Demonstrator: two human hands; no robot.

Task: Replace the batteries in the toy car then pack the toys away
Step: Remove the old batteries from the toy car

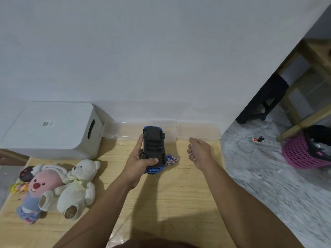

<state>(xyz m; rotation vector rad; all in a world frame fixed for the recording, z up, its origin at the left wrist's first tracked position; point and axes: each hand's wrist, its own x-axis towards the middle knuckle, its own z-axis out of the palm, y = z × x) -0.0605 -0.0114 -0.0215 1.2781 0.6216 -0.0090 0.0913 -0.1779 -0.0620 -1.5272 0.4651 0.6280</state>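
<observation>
Near the far edge of the wooden desk (179, 203), your left hand (141, 161) holds the toy car (153, 149) belly-up, fingers wrapped around its left flank and thumb pressed across the near end, so the black underside faces you. The battery bay looks open, its ribbed slots showing dark; whether any cell sits in them is too small to tell.

Your right hand (198, 153) hovers clear of the car, toward the desk's right edge, fingers curled together around a small purple-and-white thing that reads as a battery (191, 147). Three or so more batteries (171, 159) lie on the desk just beside the car's right side, touching one another.

You appear to be in the battery-swap step, with packing not yet begun: the plush toys (59, 188) lie at the desk's left edge, the white storage box (50, 127) stands closed in the far-left corner, and a clear plastic container (197, 133) lies along the far edge behind the car.

Whether the cell in your fingers is old or fresh cannot be told. If fresh, the next move calls for bringing it across to the bay, matching its polarity to the slot, and pressing it in while your left hand keeps the car level.
</observation>
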